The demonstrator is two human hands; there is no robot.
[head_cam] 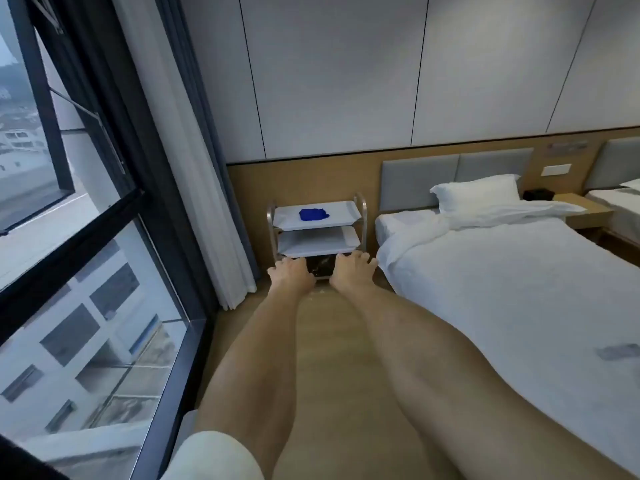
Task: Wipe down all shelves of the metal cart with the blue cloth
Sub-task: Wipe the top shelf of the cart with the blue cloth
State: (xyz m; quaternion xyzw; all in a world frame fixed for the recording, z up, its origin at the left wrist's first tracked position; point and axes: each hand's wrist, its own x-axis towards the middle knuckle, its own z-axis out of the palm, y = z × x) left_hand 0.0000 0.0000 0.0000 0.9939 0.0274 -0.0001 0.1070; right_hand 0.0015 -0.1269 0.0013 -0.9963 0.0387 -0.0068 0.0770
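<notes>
Bedroom floor (332,341) (pale wood): spread hands, left (290,274) and right (351,270), near metal cart (317,233).

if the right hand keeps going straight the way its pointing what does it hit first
Most likely the near edge of the metal cart, around its middle shelf. The right hand reaches forward with fingers spread, appearing just short of that edge, though depth is unclear here.

- Dim, cool daylight enters through the window (69,202) at the left of the frame.
- Soft overall, shadows faint.
- Wide-angle bending stretches the frame edges.
</notes>
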